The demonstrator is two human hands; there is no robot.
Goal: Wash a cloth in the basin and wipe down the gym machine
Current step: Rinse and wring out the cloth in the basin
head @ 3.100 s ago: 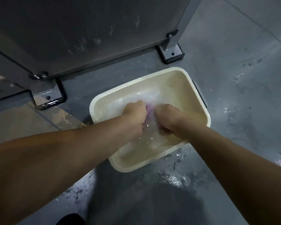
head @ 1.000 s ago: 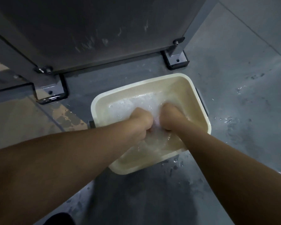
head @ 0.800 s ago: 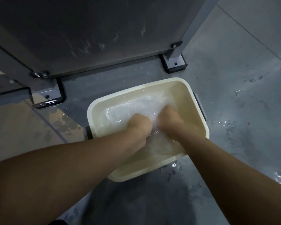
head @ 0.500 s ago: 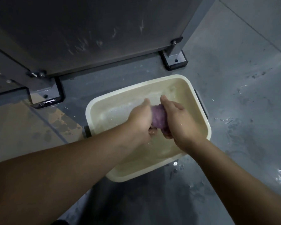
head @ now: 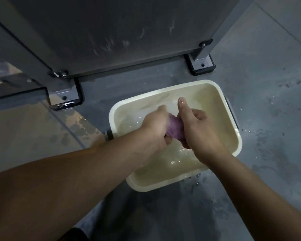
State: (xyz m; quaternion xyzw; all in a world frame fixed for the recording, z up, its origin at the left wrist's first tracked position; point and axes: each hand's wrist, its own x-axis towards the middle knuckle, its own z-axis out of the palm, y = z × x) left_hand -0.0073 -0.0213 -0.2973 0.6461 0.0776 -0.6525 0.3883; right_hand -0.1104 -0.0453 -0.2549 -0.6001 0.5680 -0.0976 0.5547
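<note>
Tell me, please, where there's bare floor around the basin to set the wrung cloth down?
Bare grey floor lies right of the basin, though it is wet. The tan patch lies left, below the machine's foot bracket. It is crowded inside the basin, where the left hand and right hand grip the cloth.

My left hand (head: 155, 125) and right hand (head: 197, 130) are up out of the suds now. The bunched purple cloth (head: 227, 126) shows between them, gripped above the cream plastic basin (head: 233, 141).
</note>
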